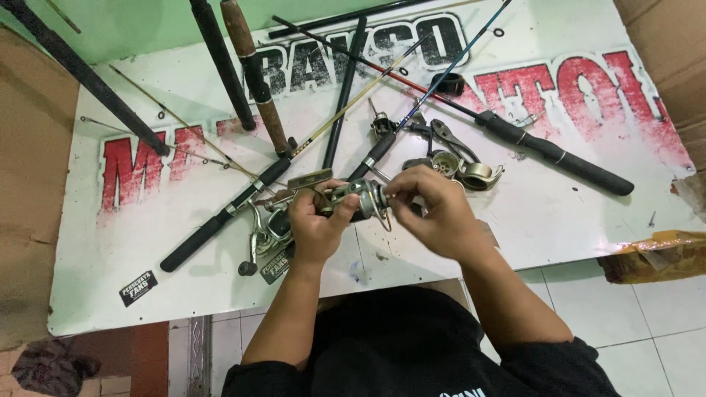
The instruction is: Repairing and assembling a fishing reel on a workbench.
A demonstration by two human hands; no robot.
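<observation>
Clearly spinning reel (353,200) held just above white banner table (515,213), among fishing rods (220,220); left hand (315,224) wrapped closed round reel body, right hand (430,213) pinching spool end with fingertips. Judged: metal, rigid, light, likely greasy-slick; thin bail wire bends easily, so grip body, not wire

reel (353,200) partly hidden by hands, rod (81,70) tips cropped
</observation>
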